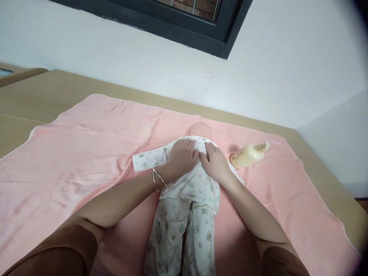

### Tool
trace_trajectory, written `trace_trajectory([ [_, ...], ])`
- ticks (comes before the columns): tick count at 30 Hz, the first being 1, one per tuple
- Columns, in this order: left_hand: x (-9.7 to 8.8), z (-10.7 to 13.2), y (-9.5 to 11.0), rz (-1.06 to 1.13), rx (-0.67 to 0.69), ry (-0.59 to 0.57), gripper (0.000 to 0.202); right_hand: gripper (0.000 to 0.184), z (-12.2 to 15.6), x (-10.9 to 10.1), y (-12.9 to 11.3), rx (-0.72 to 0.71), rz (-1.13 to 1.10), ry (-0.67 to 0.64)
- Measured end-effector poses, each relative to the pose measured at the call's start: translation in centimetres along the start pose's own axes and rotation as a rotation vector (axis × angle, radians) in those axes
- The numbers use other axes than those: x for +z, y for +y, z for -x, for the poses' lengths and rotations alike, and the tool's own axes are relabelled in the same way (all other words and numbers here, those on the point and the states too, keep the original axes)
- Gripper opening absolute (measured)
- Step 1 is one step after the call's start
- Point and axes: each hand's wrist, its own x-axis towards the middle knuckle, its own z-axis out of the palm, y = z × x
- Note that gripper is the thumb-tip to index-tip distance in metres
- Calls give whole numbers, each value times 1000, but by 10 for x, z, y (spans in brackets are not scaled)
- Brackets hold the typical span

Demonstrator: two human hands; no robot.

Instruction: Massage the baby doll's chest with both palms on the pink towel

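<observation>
A baby doll lies stretched out in a white top and trousers, both printed with small green and pink figures. Only its smooth pinkish head shows above the collar; no face is visible. Flat on the upper left of the top rests my left hand, fingers extended, a thin bangle on the wrist. My right hand lies on the upper right of the top, also with fingers stretched out. The thumbs come close together over the middle. One sleeve reaches out to the left; the other is mostly hidden by my right arm.
A pale yellow pump bottle stands right of the doll. Under everything spreads a wrinkled pink blanket on a wooden table. A white wall with a dark window frame rises behind.
</observation>
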Motion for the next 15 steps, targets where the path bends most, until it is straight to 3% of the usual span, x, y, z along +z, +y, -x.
trace_trajectory([
  [15, 2, 0, -2, -13, -3, 29, 28, 56, -1, 0, -3, 29, -35, 45],
])
